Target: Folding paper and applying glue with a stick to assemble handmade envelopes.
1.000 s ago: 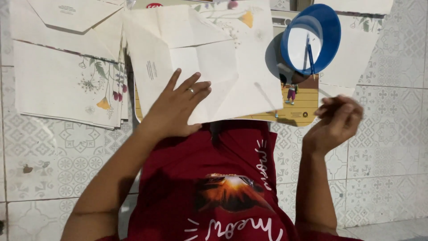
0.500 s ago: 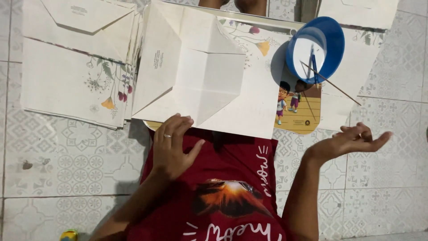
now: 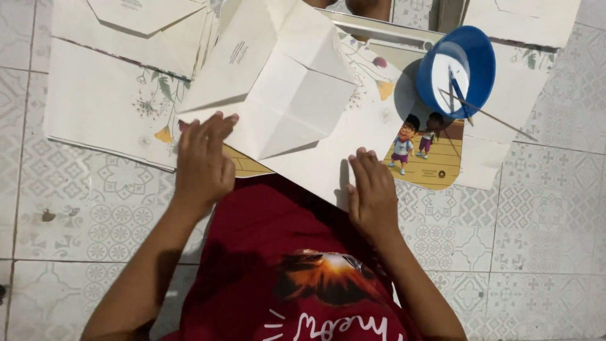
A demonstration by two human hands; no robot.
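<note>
Both hands have come down onto the paper since half a second ago, when the right hand hung palm-up off to the side and the left rested lower, on the red shirt. Now the left hand [image 3: 203, 165] lies flat with fingers spread on the near-left edge of the folded sheet [image 3: 287, 104], fingertips [image 3: 218, 123] pointing away from the body, and the right hand [image 3: 372, 192] presses flat on the sheet's near-right corner; neither hand grasps anything, both are open and palm-down. That sheet is a white, creased piece with flaps turned in, lying tilted so its long axis runs from near-left to far-right, directly ahead of both hands, with the left hand nearer its folded centre. It sits on a printed board [image 3: 429, 167] showing cartoon figures. Well beyond the right hand stands a blue bowl [image 3: 483, 60] tipped toward the camera, holding something white and a thin stick [image 3: 499, 120] that juts out over its rim to the right; what the white content is I cannot tell. A stack of finished envelopes [image 3: 113, 82] lies to the far left on the tiled floor [image 3: 536, 240].
</note>
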